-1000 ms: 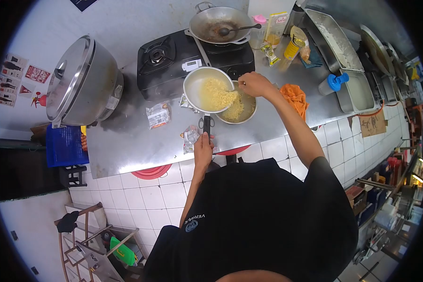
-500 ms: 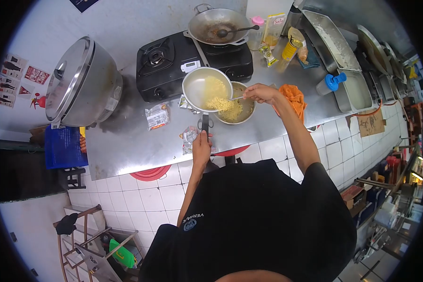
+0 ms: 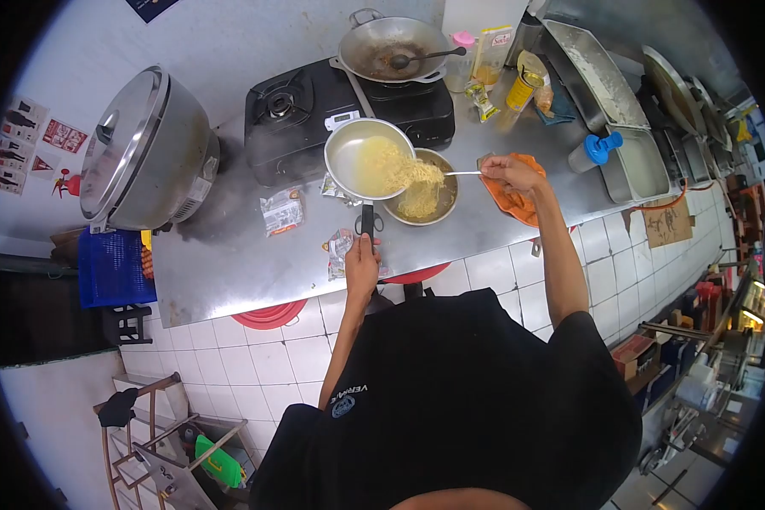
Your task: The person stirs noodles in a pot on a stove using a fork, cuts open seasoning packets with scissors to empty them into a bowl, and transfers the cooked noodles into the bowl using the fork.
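My left hand (image 3: 363, 265) is closed round the black handle of a saucepan (image 3: 342, 163), which is tilted to the right over a metal bowl (image 3: 450, 202). Yellowish liquid and noodles (image 3: 412, 175) are at the pan's right rim, and the noodles hang over into the bowl, where more of them lie. My right hand (image 3: 513, 173) pinches the handle of a thin metal utensil (image 3: 462, 173). Its far end is among the noodles, so I cannot tell whether it is a fork or a spoon.
Behind the pan stands a black gas stove (image 3: 285, 127) with a wok (image 3: 382, 61) and ladle. An orange cloth (image 3: 518, 204) lies right of the bowl. Noodle wrappers (image 3: 282, 211) and scissors (image 3: 377, 223) are near the front edge. A large rice cooker (image 3: 157, 144) stands left; a blue-lidded bottle (image 3: 588, 155) right.
My right hand has moved right, drawing the utensil outward so more of its handle shows. More noodles have slid over the pan's rim into the bowl. The pan has shifted slightly left.
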`<state>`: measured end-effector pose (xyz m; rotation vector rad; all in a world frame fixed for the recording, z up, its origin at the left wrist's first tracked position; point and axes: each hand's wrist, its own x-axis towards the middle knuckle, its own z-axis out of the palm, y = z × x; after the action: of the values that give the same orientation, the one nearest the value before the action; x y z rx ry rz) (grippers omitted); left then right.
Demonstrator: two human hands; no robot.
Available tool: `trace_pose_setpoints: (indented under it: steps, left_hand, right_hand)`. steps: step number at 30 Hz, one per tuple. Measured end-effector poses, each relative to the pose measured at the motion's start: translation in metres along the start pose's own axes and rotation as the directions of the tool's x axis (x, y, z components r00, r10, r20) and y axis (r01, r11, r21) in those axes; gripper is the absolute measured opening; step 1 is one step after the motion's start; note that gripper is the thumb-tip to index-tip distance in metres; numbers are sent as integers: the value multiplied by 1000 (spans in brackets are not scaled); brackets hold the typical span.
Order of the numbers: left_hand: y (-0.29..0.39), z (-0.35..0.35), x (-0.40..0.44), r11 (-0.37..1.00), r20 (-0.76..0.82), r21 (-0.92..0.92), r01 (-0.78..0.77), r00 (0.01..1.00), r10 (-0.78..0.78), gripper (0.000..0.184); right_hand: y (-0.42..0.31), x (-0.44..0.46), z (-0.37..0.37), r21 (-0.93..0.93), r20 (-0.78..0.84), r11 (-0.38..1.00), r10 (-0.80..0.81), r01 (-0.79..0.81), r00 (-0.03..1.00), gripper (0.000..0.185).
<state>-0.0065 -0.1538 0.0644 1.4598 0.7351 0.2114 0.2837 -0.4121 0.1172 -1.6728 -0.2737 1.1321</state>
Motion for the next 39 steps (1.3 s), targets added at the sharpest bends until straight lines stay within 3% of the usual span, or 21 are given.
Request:
trace_pose_setpoints:
  steps: [2, 3, 5, 6, 8, 12, 14, 18, 20, 21, 23, 24, 26, 27, 29, 32, 39]
  left_hand:
    - [-2, -1, 0, 1000, -9, 15, -16, 1000, 17, 40]
    - [-4, -1, -1, 999, -10, 35, -39, 999, 39, 40]
    - [-4, 0, -3, 997, -11, 55, -58, 998, 59, 41]
    - [-3, 1, -4, 998, -6, 51, -47, 999, 47, 41]
    - [-4, 0, -4, 998, -4, 50, -37, 999, 37, 41]
    - [-2, 3, -7, 999, 14, 30, -36, 999, 36, 41]
    - [1, 3, -8, 999, 10, 19, -28, 1000, 28, 41]
    - [5, 3, -9, 1000, 5, 7, -17, 1000, 17, 41]
    - [6, 5, -13, 1000, -5, 16, -17, 1000, 17, 41]
    - [6, 4, -13, 1000, 2, 0, -8, 1000, 8, 41]
    - [5, 3, -11, 1000, 13, -16, -3, 1000, 3, 41]
    - [1, 3, -10, 1000, 13, -26, 7, 1000, -7, 40]
    - [0, 3, -10, 999, 14, -35, 19, 1000, -18, 40]
    - [3, 3, -10, 999, 12, -32, 17, 1000, -17, 40]
    - [3, 2, -9, 999, 12, -29, 13, 1000, -13, 40]
    - [-1, -3, -5, 1000, 7, 11, -14, 1000, 14, 39]
    - [-1, -3, -1, 999, 2, 43, -28, 1000, 28, 41]
  right_hand:
    - [16, 10, -1, -331, -142, 889, -379, 317, 915, 17]
    - [8, 6, 2, -332, -140, 888, -380, 318, 915, 17]
    - [-31, -14, 22, -718, -116, 658, -434, 227, 893, 18]
    - [-43, -20, 31, -716, -117, 660, -432, 226, 894, 18]
    - [-65, -24, 50, -884, -241, 463, -573, 68, 783, 14]
    - [-94, -6, 74, -850, -196, 483, -658, 209, 727, 12]
    - [-85, 26, 76, -898, -118, 386, -674, 212, 729, 13]
    - [-77, 59, 77, -895, -79, 401, -574, 195, 815, 13]
    - [-71, 70, 68, -848, 95, 425, -466, 317, 880, 17]
    - [-62, 82, 63, -848, 98, 424, -465, 318, 880, 17]
    - [-44, 101, 54, -686, 225, 585, -395, 433, 891, 17]
    - [-48, 95, 57, -686, 223, 585, -396, 432, 891, 17]
    - [-60, 74, 69, -556, 146, 825, -22, 101, 989, 15]
    - [-54, 74, 69, -555, 145, 826, -21, 100, 989, 15]
    - [-40, 75, 66, -290, 215, 957, 49, 16, 975, 12]
    - [-25, 73, 59, -132, 223, 991, 61, -31, 973, 15]
    - [-16, 39, 36, -49, 123, 999, 2, 4, 992, 17]
